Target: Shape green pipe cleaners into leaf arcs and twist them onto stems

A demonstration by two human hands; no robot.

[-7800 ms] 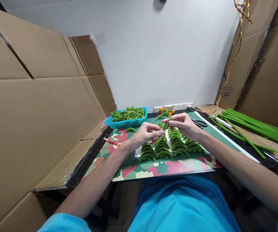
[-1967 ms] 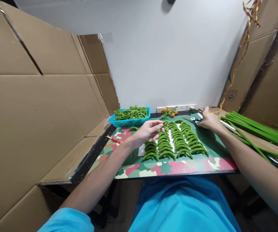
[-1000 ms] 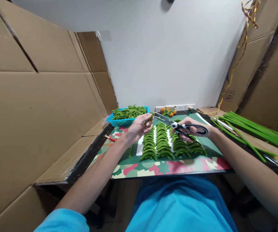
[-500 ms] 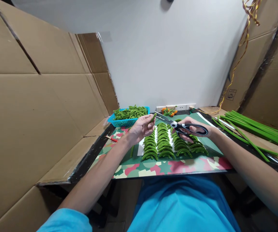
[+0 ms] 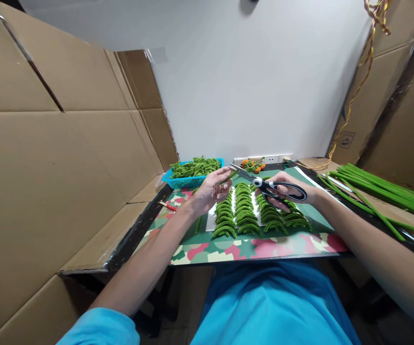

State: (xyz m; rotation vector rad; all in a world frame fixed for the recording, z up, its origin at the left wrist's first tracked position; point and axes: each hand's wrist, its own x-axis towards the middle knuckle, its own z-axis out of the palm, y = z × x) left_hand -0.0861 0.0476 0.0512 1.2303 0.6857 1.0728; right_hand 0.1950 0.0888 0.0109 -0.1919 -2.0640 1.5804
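My left hand [image 5: 212, 190] pinches a short piece of green pipe cleaner [image 5: 233, 174] between thumb and fingers. My right hand [image 5: 286, 188] is closed round the black and white handles of a pair of scissors [image 5: 256, 182]. The scissor blades point left and reach the piece at my left fingertips. Below both hands, curved green pipe cleaner pieces [image 5: 249, 215] lie in several overlapping columns on a white sheet [image 5: 210, 223]. My wrist and hands hide part of the columns.
At the back left stands a blue basket [image 5: 183, 182] heaped with green pieces. Orange and green flower-like pieces [image 5: 253, 165] lie at the back. Long green pipe cleaners [image 5: 386, 191] are bundled on the right. A red-handled tool [image 5: 168, 206] lies left. Cardboard walls [image 5: 95, 158] flank the table.
The green piece in my left hand has tilted from nearly upright to a flatter slant. The scissor blades have shifted slightly against it; both hands stay in almost the same place.
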